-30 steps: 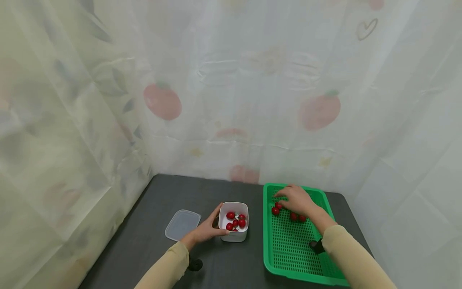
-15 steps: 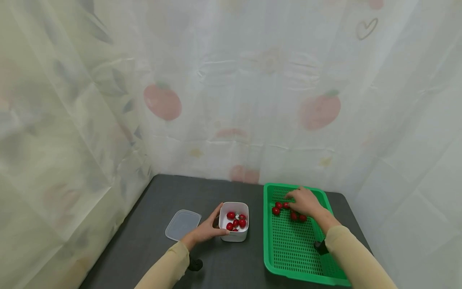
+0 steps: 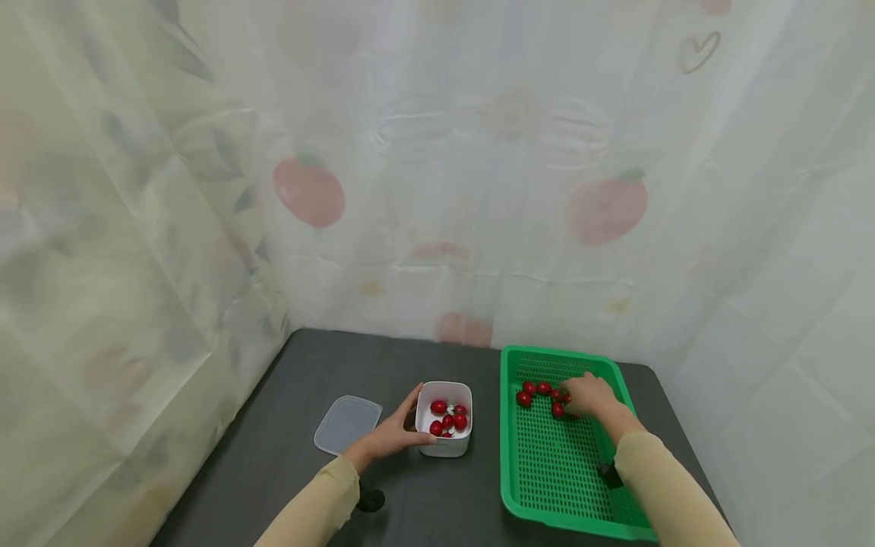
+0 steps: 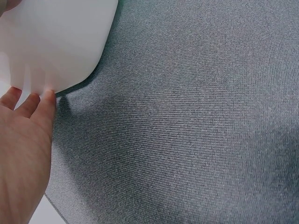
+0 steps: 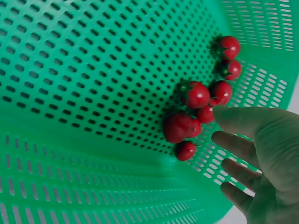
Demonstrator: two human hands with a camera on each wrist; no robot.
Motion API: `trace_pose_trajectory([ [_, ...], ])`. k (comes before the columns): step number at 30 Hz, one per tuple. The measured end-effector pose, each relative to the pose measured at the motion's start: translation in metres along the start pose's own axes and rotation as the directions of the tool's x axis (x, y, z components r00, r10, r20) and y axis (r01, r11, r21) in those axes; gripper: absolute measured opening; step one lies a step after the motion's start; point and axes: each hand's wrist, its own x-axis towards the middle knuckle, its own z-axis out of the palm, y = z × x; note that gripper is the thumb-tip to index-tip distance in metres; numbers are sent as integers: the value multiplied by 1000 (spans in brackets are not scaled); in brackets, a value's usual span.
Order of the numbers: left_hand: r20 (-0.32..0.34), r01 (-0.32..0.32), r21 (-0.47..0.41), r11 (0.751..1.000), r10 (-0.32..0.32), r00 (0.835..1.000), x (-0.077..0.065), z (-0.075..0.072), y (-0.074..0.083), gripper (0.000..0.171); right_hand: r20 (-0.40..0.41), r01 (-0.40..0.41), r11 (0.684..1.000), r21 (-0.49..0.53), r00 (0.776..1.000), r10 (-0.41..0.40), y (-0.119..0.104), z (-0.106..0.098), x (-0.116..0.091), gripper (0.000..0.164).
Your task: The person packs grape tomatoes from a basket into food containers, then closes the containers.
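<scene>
My left hand (image 3: 391,436) grips a small white square container (image 3: 444,449), thumb and fingers on opposite sides. Several cherry tomatoes (image 3: 438,407) lie inside it. In the left wrist view, fingertips press against the side of the container (image 4: 60,42). My right hand (image 3: 591,396) is down in the green plastic basket (image 3: 509,463), over a cluster of cherry tomatoes near its far end. In the right wrist view, the fingers of that hand (image 5: 275,154) are spread, the thumb tip right at the cherry tomatoes (image 5: 196,95), with nothing between thumb and fingers.
A translucent lid (image 3: 349,424) lies flat on the dark grey table (image 3: 410,505), left of the container. Printed curtains (image 3: 437,190) hang behind and at both sides. Black wrist cameras (image 3: 371,500) are strapped below both hands.
My right hand has moved rightward and toward me within the basket, uncovering more tomatoes at its left. My left hand and the container have stayed in place.
</scene>
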Motion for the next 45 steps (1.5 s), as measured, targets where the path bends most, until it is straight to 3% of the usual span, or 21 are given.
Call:
trace_pose_trajectory([
  [13,3,-14,-2,1000,14,1000,-1,1,0,111,92,-56,998,34,994,53,4,12,-4,21],
  [24,0,-19,-8,1000,19,1000,-1,1,-1,110,76,-53,998,28,996,51,4,18,-7,40],
  [33,14,-24,-17,1000,24,1000,-1,0,-3,110,82,-49,998,32,996,47,5,23,-6,22],
  [45,6,-23,-15,1000,23,1000,0,0,-4,109,89,-36,997,65,996,30,1,23,-15,29],
])
